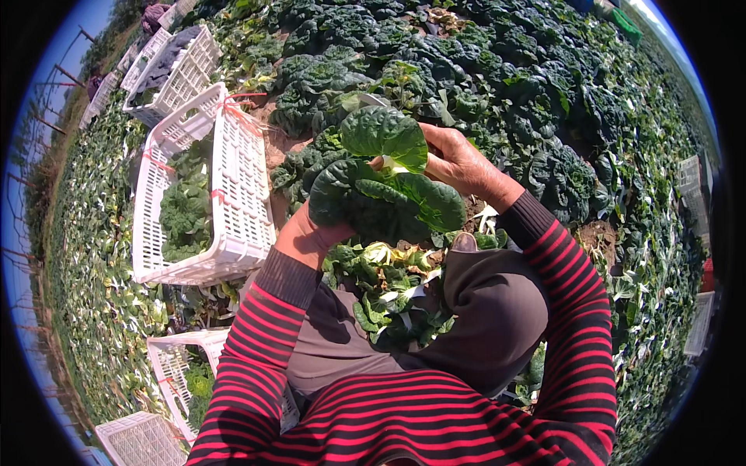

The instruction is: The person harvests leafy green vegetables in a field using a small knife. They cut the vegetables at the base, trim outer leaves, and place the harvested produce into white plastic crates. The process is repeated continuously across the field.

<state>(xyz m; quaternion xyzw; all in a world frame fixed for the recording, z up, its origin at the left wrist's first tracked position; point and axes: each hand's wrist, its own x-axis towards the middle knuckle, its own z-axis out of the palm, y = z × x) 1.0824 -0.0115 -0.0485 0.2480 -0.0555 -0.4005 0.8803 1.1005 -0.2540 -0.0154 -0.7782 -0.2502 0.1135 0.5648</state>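
A head of dark leafy greens (387, 195), with rounded, crinkled leaves and a pale stem, is raised in front of my knees. My left hand (326, 230) grips it from the lower left, its palm and most fingers hidden under the leaves. From the upper right, my right hand (463, 160) holds the same head, with fingertips partly behind an upright leaf. Just beyond that leaf a pale, flat thing (373, 100) pokes out; whether it is a blade or a stem I cannot tell. Cut leaves and white stalks (408, 291) litter the ground between my legs.
At my left stands a white plastic crate (245, 186) holding greens, tied with red string. Another white crate (180, 70) lies beyond it, and a third crate (160, 355) is near my left elbow. Rows of uncut greens (495, 70) spread ahead. More crates (693, 186) show far right.
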